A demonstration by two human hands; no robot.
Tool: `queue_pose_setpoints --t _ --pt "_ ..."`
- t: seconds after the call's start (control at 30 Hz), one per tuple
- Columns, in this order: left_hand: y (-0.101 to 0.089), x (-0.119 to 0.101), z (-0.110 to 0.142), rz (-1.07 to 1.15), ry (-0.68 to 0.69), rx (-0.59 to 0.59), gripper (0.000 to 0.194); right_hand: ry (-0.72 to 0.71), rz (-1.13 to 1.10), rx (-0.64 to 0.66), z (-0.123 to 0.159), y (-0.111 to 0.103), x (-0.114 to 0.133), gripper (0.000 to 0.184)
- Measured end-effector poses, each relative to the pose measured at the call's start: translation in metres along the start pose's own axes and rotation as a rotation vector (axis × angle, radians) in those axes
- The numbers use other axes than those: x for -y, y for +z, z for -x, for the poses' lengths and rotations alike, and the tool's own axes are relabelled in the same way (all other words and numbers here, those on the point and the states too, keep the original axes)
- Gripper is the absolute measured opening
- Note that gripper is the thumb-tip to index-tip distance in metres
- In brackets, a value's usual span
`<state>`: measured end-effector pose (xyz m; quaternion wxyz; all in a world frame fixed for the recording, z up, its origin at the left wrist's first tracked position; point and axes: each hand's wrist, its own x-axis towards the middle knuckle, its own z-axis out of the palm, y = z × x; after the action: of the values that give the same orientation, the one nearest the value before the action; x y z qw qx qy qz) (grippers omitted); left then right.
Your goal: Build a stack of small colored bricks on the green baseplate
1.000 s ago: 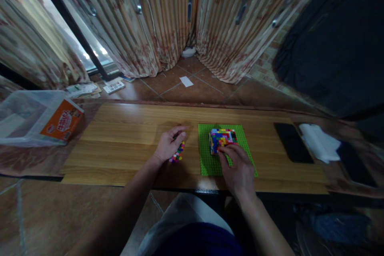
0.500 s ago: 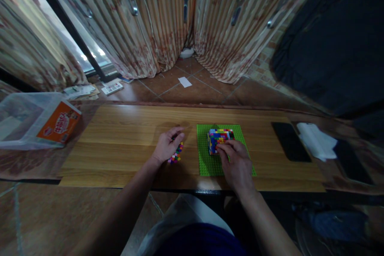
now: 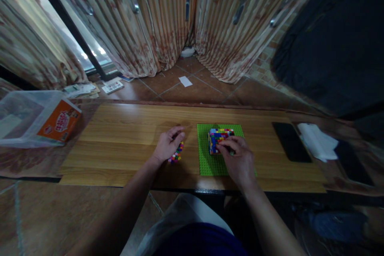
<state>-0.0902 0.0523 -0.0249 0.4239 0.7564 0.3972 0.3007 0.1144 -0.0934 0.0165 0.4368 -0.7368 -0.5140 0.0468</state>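
Note:
A hollow block of small multicoloured toy bricks [image 3: 213, 142] stands on a green studded baseplate [image 3: 207, 167]. My right hand [image 3: 239, 163] is at the near side of this block, thumb and forefinger pinched together against it. Whatever lies between those fingertips is too small to make out. To the left, my left hand [image 3: 168, 145] rests on the table with its fingers apart and holds nothing. Loose toy bricks [image 3: 176, 155] lie in a little pile beside its thumb, partly covered by the hand.
The wooden table [image 3: 120, 136] carries a black phone-like slab [image 3: 291, 142] right of the baseplate. Beyond that lie a white packet [image 3: 317, 142] and another dark slab [image 3: 354, 162]. At far left stands a clear plastic bin [image 3: 30, 124] with an orange label.
My right hand has shifted slightly, its fingers curling so that a gap shows between thumb and forefinger. The left hand keeps its place by the loose bricks.

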Motion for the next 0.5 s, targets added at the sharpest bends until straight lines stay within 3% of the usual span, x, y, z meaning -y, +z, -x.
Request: queue_pose_setpoints --t 0.5 --pt "0.0008 0.0006 -0.0001 0.024 0.000 -0.001 0.039 -0.055 0.059 0.055 -0.0017 -0.0005 -0.0016 0.021"
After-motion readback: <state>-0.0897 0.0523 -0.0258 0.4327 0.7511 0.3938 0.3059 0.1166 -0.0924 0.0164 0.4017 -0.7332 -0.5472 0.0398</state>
